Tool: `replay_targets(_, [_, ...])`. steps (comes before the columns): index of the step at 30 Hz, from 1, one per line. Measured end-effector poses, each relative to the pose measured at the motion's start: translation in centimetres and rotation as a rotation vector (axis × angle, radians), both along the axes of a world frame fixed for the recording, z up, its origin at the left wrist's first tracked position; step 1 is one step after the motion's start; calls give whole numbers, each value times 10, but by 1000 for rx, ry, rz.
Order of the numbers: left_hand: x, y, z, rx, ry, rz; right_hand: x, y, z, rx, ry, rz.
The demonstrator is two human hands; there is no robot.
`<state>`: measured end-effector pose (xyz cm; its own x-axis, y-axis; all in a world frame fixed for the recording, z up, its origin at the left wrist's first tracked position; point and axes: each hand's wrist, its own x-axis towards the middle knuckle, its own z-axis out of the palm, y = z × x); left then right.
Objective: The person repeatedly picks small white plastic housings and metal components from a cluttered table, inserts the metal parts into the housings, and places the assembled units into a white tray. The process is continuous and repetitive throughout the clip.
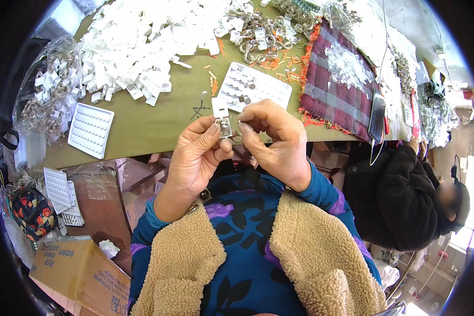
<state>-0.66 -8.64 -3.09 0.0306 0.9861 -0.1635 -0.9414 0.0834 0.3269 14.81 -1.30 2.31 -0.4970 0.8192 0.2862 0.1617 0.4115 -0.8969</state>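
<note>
Between the thumb and fingers of my left hand point(192, 160) is a small clear plastic holder point(226, 128) with a metal part inside and a white tab point(219, 108) at its top. My right hand point(280, 141) is closed in a pinch just to the right of it. Something tiny and pale shows at those fingertips, too small to name. Just beyond my hands lies a white tray point(279, 95) with rows of round pockets, several of them holding small dark discs.
White plastic pieces point(137, 47) are heaped on the green table point(137, 124), near metal parts point(263, 34) and orange slips point(214, 84). Another white tray point(90, 130) lies left. A plaid cloth point(334, 68) and phone point(376, 117) lie right, near a person in black point(395, 197).
</note>
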Motion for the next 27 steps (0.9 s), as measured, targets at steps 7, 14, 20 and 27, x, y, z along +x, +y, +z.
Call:
replay_targets(7, [2,3,1,13,51,21,4,7,6,266,-169,113])
replay_targets(14, [7,5,2,-1,216,69,3,4,4,346,-215,136])
replay_targets(20, [8,5,-6,-25,138,71,6,4,4,203,-147,87])
replay_targets(27, [5,4,-7,-68,182,27,83,56,-14,288,-259,-447])
